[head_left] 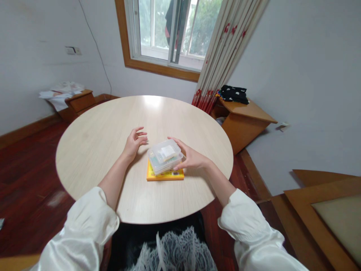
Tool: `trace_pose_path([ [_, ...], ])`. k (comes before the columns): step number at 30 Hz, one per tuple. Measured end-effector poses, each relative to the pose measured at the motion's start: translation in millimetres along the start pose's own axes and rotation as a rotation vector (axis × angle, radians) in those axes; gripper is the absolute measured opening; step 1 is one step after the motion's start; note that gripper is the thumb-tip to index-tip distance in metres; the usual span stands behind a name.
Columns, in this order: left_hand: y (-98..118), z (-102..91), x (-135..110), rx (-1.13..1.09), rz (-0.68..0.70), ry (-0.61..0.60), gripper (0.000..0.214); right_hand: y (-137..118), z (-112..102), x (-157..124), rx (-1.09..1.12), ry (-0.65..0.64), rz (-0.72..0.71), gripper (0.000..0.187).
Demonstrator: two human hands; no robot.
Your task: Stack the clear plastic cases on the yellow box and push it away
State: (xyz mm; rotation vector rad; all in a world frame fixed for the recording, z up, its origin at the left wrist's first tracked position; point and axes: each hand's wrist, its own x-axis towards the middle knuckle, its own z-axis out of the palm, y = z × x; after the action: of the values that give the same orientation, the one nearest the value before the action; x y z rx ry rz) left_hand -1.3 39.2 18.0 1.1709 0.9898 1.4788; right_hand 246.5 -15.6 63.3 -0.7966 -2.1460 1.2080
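Two clear plastic boxes (165,155) are stacked on a flat yellow box (165,175) near the middle of the round light-wood table (113,128). The top clear box holds something white. My right hand (190,156) grips the right side of the clear stack, fingers at the far edge and thumb at the near edge. My left hand (134,143) hovers just left of the stack with fingers apart and curled, holding nothing and not touching the boxes.
A wooden cabinet (245,118) with dark spotted cloth (234,94) stands right of the table by the curtain (225,49). A low wooden stand with papers (66,94) is at the far left. A wooden chair (329,214) sits at the near right.
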Motion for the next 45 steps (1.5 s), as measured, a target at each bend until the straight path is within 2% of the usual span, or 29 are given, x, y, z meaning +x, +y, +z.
trace_pose_path([
  [4, 0, 0.3, 0, 0.003, -0.002, -0.005, 0.054, 0, 3, -3, 0.009, 0.013, -0.007, 0.106],
  [16, 1, 1.3, 0, 0.013, -0.007, -0.014, 0.054, -10, 26, -27, 0.004, 0.229, 0.067, 0.091],
  [26, -2, 2.1, 1, 0.008, -0.020, -0.017, 0.053, -8, 42, -37, -0.029, 0.369, 0.079, 0.086],
  [34, -1, 1.6, 0, 0.026, -0.018, -0.032, 0.051, -6, 42, -35, 0.013, 0.332, 0.054, 0.087],
  [36, 0, 2.3, -1, 0.017, -0.025, -0.024, 0.052, -5, 40, -37, 0.020, 0.313, 0.074, 0.097],
  [39, 2, 3.2, -1, 0.004, -0.030, -0.008, 0.052, -1, 36, -42, 0.003, 0.221, 0.120, 0.124],
  [41, 2, 3.4, -1, 0.000, -0.030, 0.000, 0.052, 3, 33, -44, -0.055, 0.158, 0.150, 0.135],
  [45, 2, 3.3, -1, 0.001, -0.030, 0.010, 0.051, 9, 30, -46, -0.197, 0.147, 0.169, 0.130],
])
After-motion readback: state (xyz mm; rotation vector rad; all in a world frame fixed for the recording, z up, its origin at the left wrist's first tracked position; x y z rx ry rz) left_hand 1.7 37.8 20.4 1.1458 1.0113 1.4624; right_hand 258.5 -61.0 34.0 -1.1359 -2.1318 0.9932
